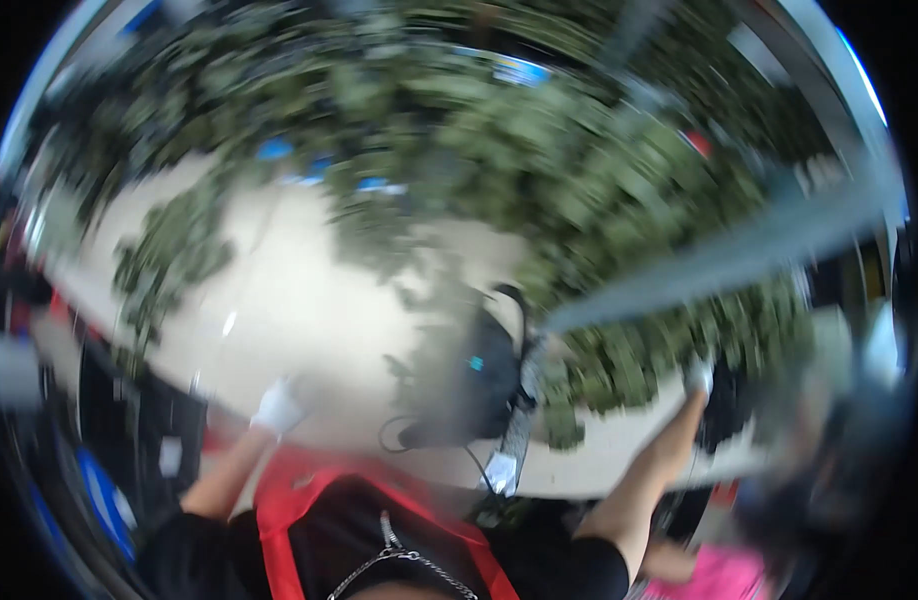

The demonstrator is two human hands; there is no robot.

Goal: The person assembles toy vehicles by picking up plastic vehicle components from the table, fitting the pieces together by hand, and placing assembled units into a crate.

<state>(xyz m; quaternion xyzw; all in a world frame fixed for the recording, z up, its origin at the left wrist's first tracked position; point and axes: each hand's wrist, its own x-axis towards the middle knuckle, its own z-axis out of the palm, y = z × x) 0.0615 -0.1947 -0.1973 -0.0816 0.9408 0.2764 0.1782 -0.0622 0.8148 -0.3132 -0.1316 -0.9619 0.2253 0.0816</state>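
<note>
My left hand, in a white glove, is low over the near left part of a pale tabletop. A brownish smear lies just beside its fingers, which are too blurred to read. Off to the right, my right hand, also in white, reaches the edge of a mass of green leafy sprays. Its fingers are blurred, so any grip there is unclear. Between my hands stands a dark object with a small teal mark and a cable; its kind is blurred.
Green foliage piles across the far side, and a separate leafy spray lies at left. A grey bar slants over the right side. Someone's pink clothing shows at the lower right.
</note>
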